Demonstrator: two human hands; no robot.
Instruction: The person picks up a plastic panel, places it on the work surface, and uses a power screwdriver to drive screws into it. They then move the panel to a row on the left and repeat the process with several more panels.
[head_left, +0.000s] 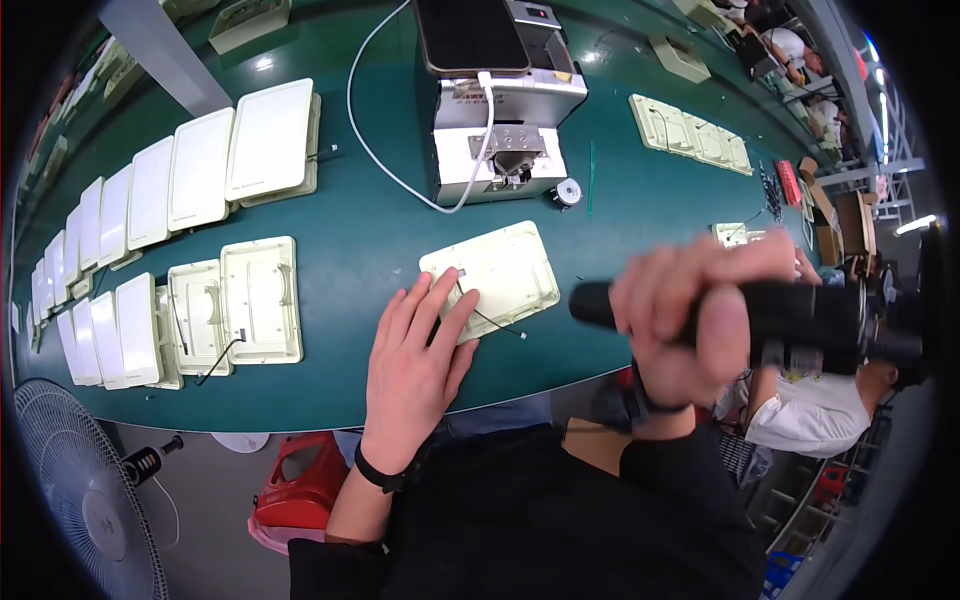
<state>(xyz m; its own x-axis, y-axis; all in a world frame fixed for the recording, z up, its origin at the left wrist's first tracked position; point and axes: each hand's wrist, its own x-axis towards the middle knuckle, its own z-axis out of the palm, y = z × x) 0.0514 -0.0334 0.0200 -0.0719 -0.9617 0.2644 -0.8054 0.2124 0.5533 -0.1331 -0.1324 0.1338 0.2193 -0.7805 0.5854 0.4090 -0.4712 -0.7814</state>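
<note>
My left hand (pixel 410 375) lies with fingers stretched and spread, its fingertips resting on the near left part of a cream plastic housing panel (pixel 512 268). A short dark cable (pixel 497 325) with a small white plug sticks out past the panel's near edge. Raised to the right of the panel, my right hand (pixel 685 320) is wrapped round a black electric screwdriver (pixel 805 312). Both hand and tool are smeared by motion, and the tool lies roughly level, apart from the panel. Its bit cannot be made out.
Beyond the panel stands a metal screw feeder (pixel 500 150) with a dark phone (pixel 470 35) and white cable. Stacked white panels (pixel 200 165) and open housings (pixel 260 300) fill the left. More housings (pixel 690 135) lie far right; a fan (pixel 95 500) stands near left. A co-worker (pixel 815 410) sits right.
</note>
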